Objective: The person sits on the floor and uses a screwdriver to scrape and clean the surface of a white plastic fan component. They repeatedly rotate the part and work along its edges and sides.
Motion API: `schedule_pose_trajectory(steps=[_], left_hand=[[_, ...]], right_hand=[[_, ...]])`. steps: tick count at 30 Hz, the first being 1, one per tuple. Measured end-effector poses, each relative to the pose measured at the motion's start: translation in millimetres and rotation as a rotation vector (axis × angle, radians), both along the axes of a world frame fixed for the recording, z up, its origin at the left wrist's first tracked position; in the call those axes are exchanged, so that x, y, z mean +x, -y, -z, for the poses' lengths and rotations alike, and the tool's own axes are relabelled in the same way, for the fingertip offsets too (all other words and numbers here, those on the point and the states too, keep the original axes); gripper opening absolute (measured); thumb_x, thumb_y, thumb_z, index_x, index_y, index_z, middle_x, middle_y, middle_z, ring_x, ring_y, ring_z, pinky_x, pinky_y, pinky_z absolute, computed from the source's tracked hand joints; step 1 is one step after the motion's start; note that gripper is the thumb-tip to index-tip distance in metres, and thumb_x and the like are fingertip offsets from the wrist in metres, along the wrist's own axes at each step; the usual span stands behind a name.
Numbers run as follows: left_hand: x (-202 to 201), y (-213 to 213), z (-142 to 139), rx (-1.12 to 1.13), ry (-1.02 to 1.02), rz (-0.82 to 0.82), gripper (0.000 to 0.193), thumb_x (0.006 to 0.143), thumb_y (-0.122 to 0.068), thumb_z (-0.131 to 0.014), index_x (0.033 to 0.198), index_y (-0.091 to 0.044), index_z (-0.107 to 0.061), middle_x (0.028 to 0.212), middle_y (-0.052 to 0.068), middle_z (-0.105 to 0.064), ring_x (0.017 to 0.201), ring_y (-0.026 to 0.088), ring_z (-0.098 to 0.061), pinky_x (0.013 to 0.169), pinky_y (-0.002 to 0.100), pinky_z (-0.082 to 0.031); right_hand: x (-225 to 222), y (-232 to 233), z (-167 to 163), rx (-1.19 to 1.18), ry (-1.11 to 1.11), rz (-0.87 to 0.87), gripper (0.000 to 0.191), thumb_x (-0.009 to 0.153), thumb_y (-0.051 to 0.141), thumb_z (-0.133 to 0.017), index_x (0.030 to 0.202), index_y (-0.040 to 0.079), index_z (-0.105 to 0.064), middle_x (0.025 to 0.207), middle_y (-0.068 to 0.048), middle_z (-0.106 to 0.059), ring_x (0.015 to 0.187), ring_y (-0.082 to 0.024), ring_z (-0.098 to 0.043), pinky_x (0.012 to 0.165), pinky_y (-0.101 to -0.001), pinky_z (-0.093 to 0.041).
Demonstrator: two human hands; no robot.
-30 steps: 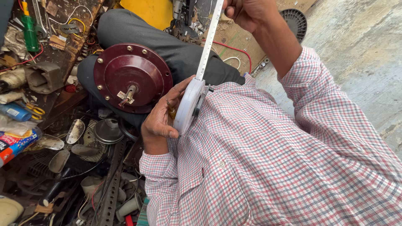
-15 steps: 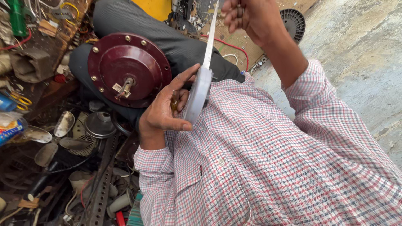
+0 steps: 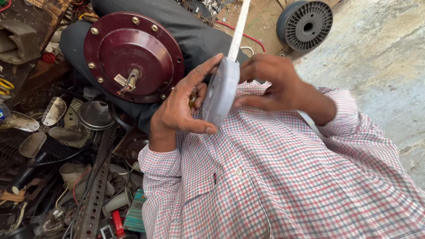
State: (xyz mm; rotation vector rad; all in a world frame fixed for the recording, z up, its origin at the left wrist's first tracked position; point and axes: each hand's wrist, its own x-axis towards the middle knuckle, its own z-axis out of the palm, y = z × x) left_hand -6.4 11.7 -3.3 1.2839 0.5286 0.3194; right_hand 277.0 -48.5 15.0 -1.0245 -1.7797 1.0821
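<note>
Hands at centre frame: our left hand (image 3: 179, 110) clamps a grey round tape reel (image 3: 220, 92), thumb beneath and fingers curled over its rim, edge-on to us. Its white strip (image 3: 238, 31) runs straight toward the top edge. Our right hand (image 3: 272, 84), fingers bent and touching the reel's far face, sits just right. A maroon motor housing (image 3: 133, 55) rests on the lap, upper left.

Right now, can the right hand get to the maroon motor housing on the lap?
Probably yes. The right hand sits beside the grey disc, which the left hand grips. The maroon motor housing lies just past them, uncovered; the disc and left hand partly stand between.
</note>
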Motion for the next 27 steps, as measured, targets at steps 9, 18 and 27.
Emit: schedule_pose_trajectory(steps=[9, 18, 27], left_hand=[[2.0, 1.6, -6.5, -0.359, 0.127, -0.133, 0.133, 0.061, -0.044, -0.095, 0.169, -0.003, -0.029, 0.140, 0.016, -0.058, 0.068, 0.004, -0.051, 0.060, 0.018, -0.044], [7.0, -5.5, 1.4, -0.343, 0.224, -0.137, 0.129, 0.072, -0.062, -0.091, 0.167, -0.001, -0.028, 0.143, 0.019, -0.059, 0.137, 0.025, -0.059, 0.121, 0.037, -0.047], [21.1, -10.2, 10.5, -0.378, 0.111, -0.127, 0.133, 0.068, -0.072, -0.088, 0.164, 0.002, -0.033, 0.155, 0.021, -0.052, 0.142, 0.028, -0.053, 0.123, 0.041, -0.041]], right_hand=[[-7.4, -4.5, 17.1, 0.342, 0.186, 0.185, 0.029, 0.092, 0.002, -0.087, 0.116, -0.003, -0.070, 0.102, -0.016, -0.071, 0.086, -0.026, -0.074, 0.066, -0.0343, -0.057], [-31.9, 20.2, 11.8, -0.009, 0.088, 0.128, 0.022, 0.087, 0.007, -0.084, 0.104, 0.004, -0.070, 0.096, -0.011, -0.073, 0.081, -0.024, -0.071, 0.070, -0.0366, -0.056], [-34.7, 4.4, -20.0, 0.330, -0.004, -0.097, 0.023, 0.092, 0.009, -0.079, 0.109, -0.004, -0.069, 0.100, -0.016, -0.071, 0.088, -0.027, -0.073, 0.073, -0.0373, -0.060]])
